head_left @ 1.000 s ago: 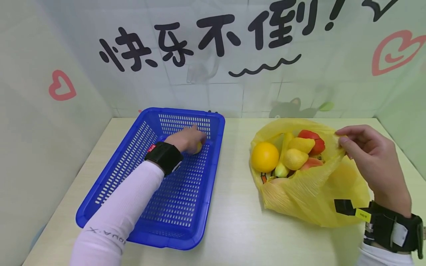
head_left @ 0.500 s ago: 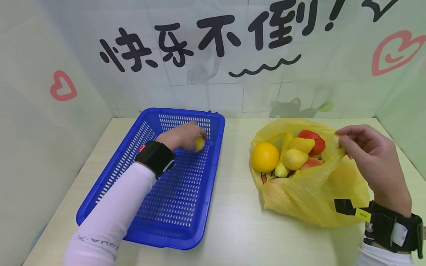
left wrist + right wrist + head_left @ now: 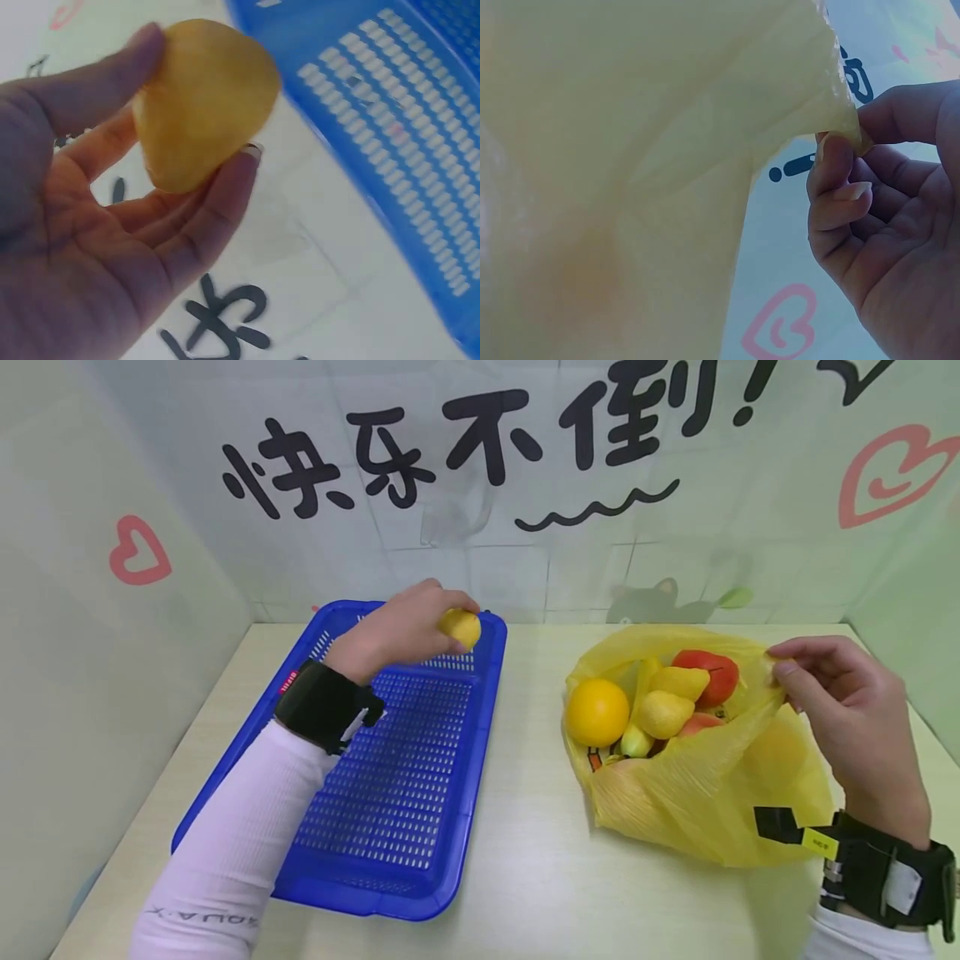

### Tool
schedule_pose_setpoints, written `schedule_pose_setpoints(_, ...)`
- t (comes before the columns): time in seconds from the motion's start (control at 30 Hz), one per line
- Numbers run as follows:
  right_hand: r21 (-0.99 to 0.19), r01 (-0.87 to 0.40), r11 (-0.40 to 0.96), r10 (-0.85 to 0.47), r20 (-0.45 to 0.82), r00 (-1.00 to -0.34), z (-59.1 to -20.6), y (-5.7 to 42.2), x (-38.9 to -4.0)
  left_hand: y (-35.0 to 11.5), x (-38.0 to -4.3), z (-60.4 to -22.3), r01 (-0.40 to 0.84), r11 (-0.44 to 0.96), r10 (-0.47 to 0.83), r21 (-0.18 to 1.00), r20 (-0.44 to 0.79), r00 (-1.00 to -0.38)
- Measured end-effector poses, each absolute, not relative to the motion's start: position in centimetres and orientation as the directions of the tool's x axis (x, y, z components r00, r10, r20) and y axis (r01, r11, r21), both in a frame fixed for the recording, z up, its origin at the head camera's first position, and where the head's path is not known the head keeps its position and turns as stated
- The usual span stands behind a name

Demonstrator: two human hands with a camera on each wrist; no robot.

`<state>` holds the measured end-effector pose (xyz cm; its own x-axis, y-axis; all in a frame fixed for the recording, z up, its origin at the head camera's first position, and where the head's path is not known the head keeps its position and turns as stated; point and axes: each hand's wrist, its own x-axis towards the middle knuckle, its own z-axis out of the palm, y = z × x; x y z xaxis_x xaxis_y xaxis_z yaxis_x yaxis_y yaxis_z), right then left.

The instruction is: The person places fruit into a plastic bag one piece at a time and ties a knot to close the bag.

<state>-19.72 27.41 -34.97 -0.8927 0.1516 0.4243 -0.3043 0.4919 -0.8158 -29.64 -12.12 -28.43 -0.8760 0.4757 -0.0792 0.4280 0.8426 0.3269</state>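
My left hand [image 3: 405, 625] holds a yellow pear-shaped fruit [image 3: 461, 628] over the far end of a blue plastic basket [image 3: 467, 810]. In the left wrist view, thumb and fingers grip the fruit [image 3: 202, 101] from both sides, and the basket [image 3: 352, 172] appears beside it. On the right, my right hand [image 3: 855, 718] pinches the rim of a yellow plastic bag [image 3: 697, 810] between thumb and forefinger. The pinched bag edge [image 3: 780, 97] is close up in the right wrist view. Inside the bag's mouth are an orange [image 3: 597, 712], several yellow fruits [image 3: 667, 715] and a red one [image 3: 712, 675].
Basket and bag stand apart on a pale wooden table [image 3: 517, 827], with a strip of tabletop between them. A printed wall covering [image 3: 502, 568] rises behind the table, and side panels [image 3: 90, 693] close off left and right.
My left hand has risen from inside the basket with the yellow pear-shaped fruit, moving up toward the far rim. The right hand keeps its pinch on the bag, shifting only slightly.
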Motion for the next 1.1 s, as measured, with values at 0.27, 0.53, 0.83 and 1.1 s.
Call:
schedule_pose_setpoints(0.27, -0.815, -0.304, 0.493, 0.164, 0.43, -0.888, -35.0, 27.5, -19.7, -8.9, -28.2, -26.7, 0.508, 0.796, 0.539, 0.329, -0.005, -0.842)
schedule_pose_setpoints(0.53, -0.819, -0.316, 0.478, 0.16, 0.435, -0.886, -35.0, 27.4, -19.6, -6.4, -27.3, -25.8, 0.538, 0.765, 0.571, 0.353, 0.013, -0.821)
schedule_pose_setpoints(0.83, -0.815, -0.333, 0.475, 0.149, 0.447, -0.882, -34.8, 27.5, -19.6, -4.0, -27.1, -26.1, 0.605, 0.696, 0.644, 0.386, 0.039, -0.764)
schedule_pose_setpoints(1.1, -0.824, -0.361, 0.437, 0.137, 0.458, -0.878, -34.8, 27.5, -19.6, -1.1, -26.9, -26.5, 0.671, 0.641, 0.726, 0.373, -0.014, -0.687)
